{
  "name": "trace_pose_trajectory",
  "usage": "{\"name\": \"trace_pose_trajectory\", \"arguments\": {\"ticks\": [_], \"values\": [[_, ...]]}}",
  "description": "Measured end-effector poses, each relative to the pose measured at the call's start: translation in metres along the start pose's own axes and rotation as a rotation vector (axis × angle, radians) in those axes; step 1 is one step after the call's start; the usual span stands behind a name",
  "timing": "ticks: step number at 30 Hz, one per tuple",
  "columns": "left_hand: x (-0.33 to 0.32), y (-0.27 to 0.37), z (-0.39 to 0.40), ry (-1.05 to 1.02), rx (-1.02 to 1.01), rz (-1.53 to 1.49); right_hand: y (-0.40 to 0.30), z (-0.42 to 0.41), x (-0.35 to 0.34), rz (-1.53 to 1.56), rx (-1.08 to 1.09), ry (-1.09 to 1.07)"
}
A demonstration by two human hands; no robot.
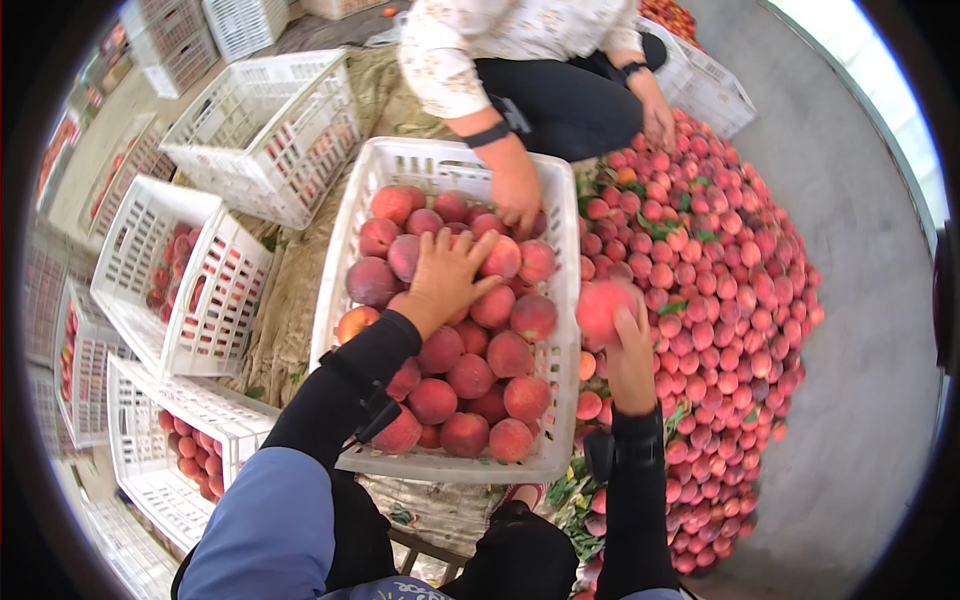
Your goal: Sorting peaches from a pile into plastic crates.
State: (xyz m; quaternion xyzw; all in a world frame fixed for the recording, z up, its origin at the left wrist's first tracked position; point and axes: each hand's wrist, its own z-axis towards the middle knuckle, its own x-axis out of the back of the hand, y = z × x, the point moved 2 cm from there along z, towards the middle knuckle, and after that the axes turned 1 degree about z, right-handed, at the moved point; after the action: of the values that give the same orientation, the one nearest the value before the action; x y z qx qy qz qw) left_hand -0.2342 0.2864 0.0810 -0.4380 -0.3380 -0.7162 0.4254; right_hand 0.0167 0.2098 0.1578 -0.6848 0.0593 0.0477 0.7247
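Note:
Before me stands a white slotted plastic crate [336, 300] holding many red peaches [471, 376]. My left hand [442, 281], fingers spread, lies on the peaches near the middle of the crate; whether it grips one underneath is hidden. Just beyond the crate's right rim, my right hand [630, 360] holds a large pinkish-red peach [602, 311], slightly blurred, above a big heap of peaches [705, 330]. A co-worker's hand [516, 191] reaches into the far right of the same crate, fingertips at the fruit.
A co-worker [555, 82] crouches across the crate, the other hand [660, 124] at the heap. On the left stand an upright white crate [262, 142] and tilted crates [225, 292] [172, 465] with peaches. Green leaves [577, 517] lie by the heap. Concrete floor [840, 300] runs along the right.

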Motion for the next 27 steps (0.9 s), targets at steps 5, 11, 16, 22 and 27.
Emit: {"name": "trace_pose_trajectory", "arguments": {"ticks": [5, 11, 16, 22, 27], "values": [[0.001, 0.0, -0.003, -0.018, 0.05, 0.014, 0.005, 0.106, -0.126, -0.249, 0.188, -0.312], [-0.002, -0.004, -0.002, -0.222, 0.038, 0.015, 0.082, 0.166, -0.199, -0.417, 0.018, -0.408], [-0.023, -0.004, -0.003, -0.425, 0.03, 0.074, 0.105, 0.165, -0.222, -1.081, 0.101, -0.57], [-0.035, -0.004, -0.007, -0.187, 0.033, 0.118, 0.105, 0.162, -0.233, -1.36, 0.072, -0.478], [-0.021, -0.002, -0.007, -0.224, 0.022, 0.164, 0.114, 0.178, -0.235, -1.092, 0.009, -0.488]]}}
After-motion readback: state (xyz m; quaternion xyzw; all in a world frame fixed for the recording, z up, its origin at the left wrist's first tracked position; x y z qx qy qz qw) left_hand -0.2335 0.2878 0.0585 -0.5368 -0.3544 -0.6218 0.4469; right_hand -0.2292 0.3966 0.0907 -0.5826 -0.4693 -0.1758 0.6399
